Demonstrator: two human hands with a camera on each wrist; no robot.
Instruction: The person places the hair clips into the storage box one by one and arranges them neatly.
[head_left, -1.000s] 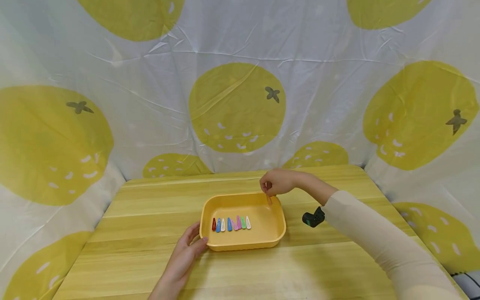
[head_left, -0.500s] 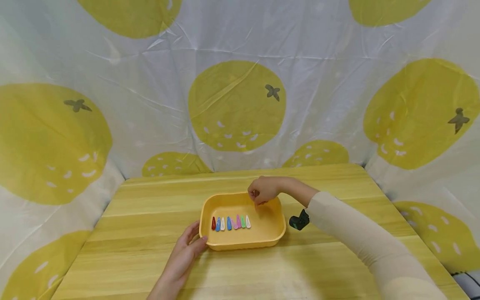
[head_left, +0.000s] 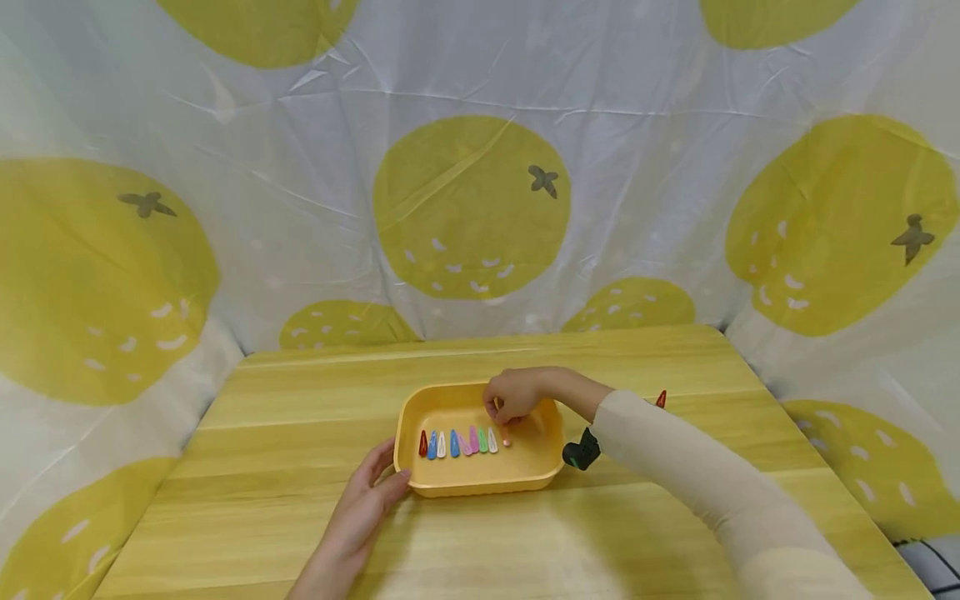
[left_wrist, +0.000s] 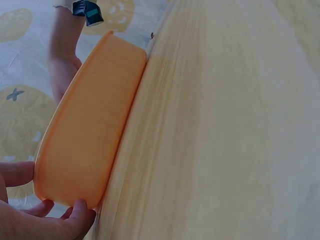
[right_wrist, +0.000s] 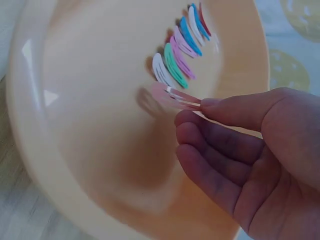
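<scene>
A yellow plastic tray [head_left: 487,483] stands on the table. My left hand [head_left: 372,492] grips its near left corner, thumb at the rim; in the left wrist view those fingers [left_wrist: 77,217] touch the tray's outer wall. Over the right half of the tray, my right hand [head_left: 516,395] pinches a pale pink snap hair clip [right_wrist: 167,96] by its narrow end between thumb and finger. The clip's round end points at a row of several hair clips lying side by side on the tray floor. Nearest it are a white clip [right_wrist: 161,70] and a green clip [right_wrist: 174,64].
A red hair clip [head_left: 661,399] lies on the wooden table [head_left: 300,433] to the right of the tray, partly behind the right sleeve [head_left: 697,475]. A black device [head_left: 582,450] is strapped at the right wrist. A curtain with yellow fruit prints [head_left: 472,208] hangs behind the table.
My right hand has moved left and nearer from the tray's far right corner, bringing the pink hair clip beside the row. The red clip has come out from behind the arm. The left hand stays.
</scene>
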